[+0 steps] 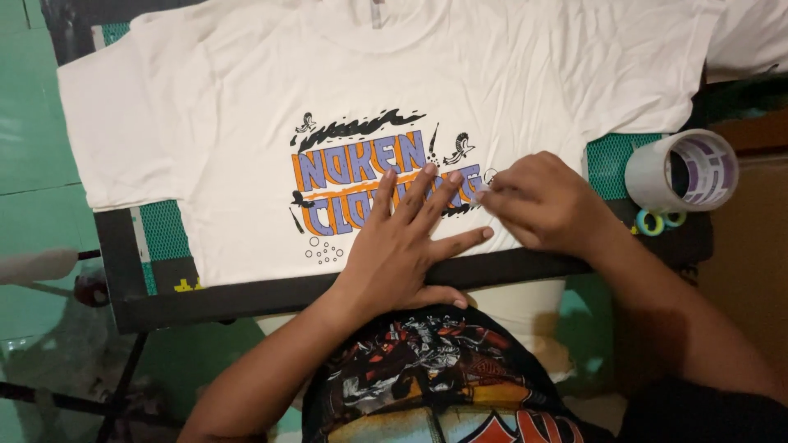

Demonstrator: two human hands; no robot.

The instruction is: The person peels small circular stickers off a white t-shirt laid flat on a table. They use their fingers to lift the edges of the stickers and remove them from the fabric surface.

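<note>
A cream T-shirt (246, 98) with a purple, orange and black print lies flat, front up, over a black-framed board (246, 297) topped with green mesh. My left hand (406, 238) lies flat on the lower part of the print, fingers spread. Just to its right, my right hand (538, 203) rests on the shirt with its fingers curled; the fingertips pinch something small and pale at the print's right edge. I cannot tell what that is.
A large white tape roll (657, 174) lies on its side at the board's right end, with two small teal rings (650, 222) beside it. A brown surface (751, 246) sits further right. The floor (33, 148) on the left is green, with metal stand legs (123, 381) below.
</note>
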